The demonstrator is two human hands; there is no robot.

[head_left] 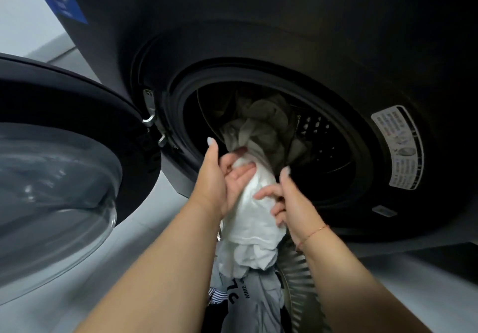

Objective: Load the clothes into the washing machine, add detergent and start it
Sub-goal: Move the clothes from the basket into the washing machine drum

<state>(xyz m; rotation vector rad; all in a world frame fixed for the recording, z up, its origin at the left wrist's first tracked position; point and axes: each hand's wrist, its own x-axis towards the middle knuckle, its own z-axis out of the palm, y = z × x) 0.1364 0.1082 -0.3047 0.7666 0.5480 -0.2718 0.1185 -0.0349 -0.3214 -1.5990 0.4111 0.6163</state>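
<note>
1. Both hands gripped a white garment [252,219]: the left hand [219,177] curled round its upper end, the right hand [289,200] pinching its side.
2. The garment's long axis ran from the basket [300,270] below up into the washing machine [284,35] opening, straight ahead of the hands; the left hand was nearer the drum [318,136].
3. Grey clothes [269,123] already lay inside.
4. The door [64,151] stood open at left.
5. The detergent and controls were out of view; the basket's contents were partly hidden.
</note>
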